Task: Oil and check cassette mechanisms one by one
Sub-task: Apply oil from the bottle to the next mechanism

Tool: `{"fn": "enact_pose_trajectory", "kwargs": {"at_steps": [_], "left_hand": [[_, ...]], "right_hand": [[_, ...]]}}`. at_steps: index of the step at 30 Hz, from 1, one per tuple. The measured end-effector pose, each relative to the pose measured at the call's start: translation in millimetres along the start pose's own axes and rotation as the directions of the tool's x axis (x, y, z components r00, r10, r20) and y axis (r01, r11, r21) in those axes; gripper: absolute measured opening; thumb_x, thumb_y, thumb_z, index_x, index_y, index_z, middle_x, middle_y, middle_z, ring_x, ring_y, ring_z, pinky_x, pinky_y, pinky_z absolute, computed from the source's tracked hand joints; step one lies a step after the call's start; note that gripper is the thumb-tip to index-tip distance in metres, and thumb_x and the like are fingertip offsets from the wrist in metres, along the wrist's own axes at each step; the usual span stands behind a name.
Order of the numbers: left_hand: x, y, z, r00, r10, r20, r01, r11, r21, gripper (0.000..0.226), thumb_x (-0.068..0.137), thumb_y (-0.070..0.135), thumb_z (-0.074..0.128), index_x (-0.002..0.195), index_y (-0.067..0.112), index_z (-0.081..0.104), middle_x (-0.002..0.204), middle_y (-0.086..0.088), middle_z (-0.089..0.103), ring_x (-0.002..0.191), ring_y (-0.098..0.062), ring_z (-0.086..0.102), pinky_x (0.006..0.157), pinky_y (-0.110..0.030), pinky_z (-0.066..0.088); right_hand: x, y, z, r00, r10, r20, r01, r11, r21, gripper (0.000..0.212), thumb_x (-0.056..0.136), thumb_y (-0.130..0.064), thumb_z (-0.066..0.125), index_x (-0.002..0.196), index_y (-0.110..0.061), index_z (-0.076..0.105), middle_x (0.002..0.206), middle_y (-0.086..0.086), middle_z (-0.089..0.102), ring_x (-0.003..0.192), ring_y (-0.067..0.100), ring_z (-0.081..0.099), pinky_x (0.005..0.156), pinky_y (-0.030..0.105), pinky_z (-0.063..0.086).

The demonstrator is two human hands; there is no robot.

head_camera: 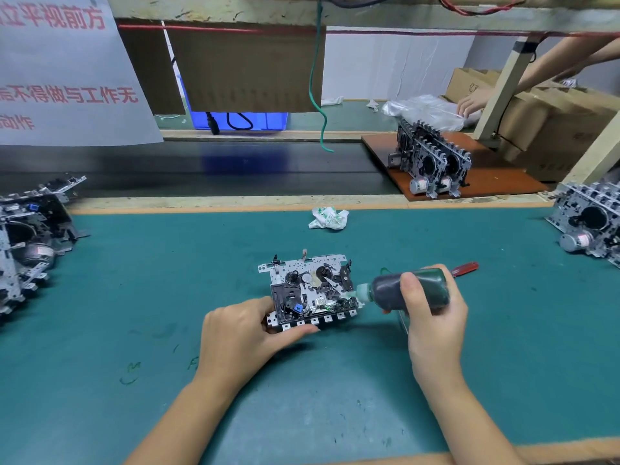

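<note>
A cassette mechanism (310, 290), metal plate with black parts and a small blue piece, lies flat on the green mat (134, 297) at the middle. My left hand (241, 330) grips its near left corner, thumb along the front row of keys. My right hand (432, 310) holds a dark oil bottle (402, 290) on its side, with the pale green nozzle touching the mechanism's right edge.
A pile of mechanisms (27, 236) lies at the left edge, another pile (593, 226) at the right. Upright mechanisms (432, 159) stand on a brown board on the conveyor. A crumpled rag (328, 218) and a red-handled tool (464, 268) lie on the mat. Another person's hand (471, 104) rests on a bag at far right.
</note>
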State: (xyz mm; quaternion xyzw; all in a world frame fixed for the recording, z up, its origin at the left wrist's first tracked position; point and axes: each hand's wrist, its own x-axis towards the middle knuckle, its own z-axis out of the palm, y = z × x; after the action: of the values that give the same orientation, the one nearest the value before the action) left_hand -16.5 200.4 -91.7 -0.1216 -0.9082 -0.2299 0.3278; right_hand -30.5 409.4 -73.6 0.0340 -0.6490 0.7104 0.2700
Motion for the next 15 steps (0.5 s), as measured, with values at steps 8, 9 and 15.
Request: {"fn": "enact_pose_trajectory", "kwargs": {"at_steps": [8, 9, 15], "left_hand": [[0, 1, -2, 0.998, -0.045, 0.031, 0.046, 0.999, -0.019, 0.049, 0.065, 0.069, 0.057, 0.057, 0.026, 0.035, 0.035, -0.001, 0.037, 0.032, -0.020, 0.036, 0.041, -0.017, 0.025], [0, 2, -2, 0.998, -0.054, 0.042, 0.055, 0.998, -0.026, 0.051, 0.065, 0.069, 0.057, 0.054, 0.027, 0.030, 0.034, -0.001, 0.036, 0.032, -0.020, 0.035, 0.041, -0.016, 0.023], [0, -3, -17, 0.957, -0.235, 0.168, 0.243, 0.969, -0.030, 0.051, 0.059, 0.083, 0.052, 0.040, 0.040, 0.034, 0.033, 0.000, 0.029, 0.039, -0.018, 0.035, 0.039, -0.019, 0.020]], "right_hand": [[9, 17, 0, 0.991, 0.104, 0.084, -0.094, 0.990, -0.109, 0.036, 0.070, -0.016, 0.082, 0.089, -0.023, 0.052, 0.079, -0.012, 0.066, 0.074, -0.001, 0.061, 0.066, 0.008, 0.043], [10, 20, 0, 0.988, 0.113, 0.105, -0.097, 0.985, -0.143, 0.040, 0.070, -0.010, 0.081, 0.092, -0.026, 0.051, 0.085, -0.011, 0.065, 0.078, -0.002, 0.061, 0.070, 0.008, 0.043], [20, 25, 3, 0.960, 0.161, 0.231, -0.112, 0.971, -0.212, 0.039, 0.085, 0.001, 0.064, 0.102, -0.029, 0.045, 0.107, -0.015, 0.059, 0.098, -0.012, 0.057, 0.083, 0.005, 0.039]]}}
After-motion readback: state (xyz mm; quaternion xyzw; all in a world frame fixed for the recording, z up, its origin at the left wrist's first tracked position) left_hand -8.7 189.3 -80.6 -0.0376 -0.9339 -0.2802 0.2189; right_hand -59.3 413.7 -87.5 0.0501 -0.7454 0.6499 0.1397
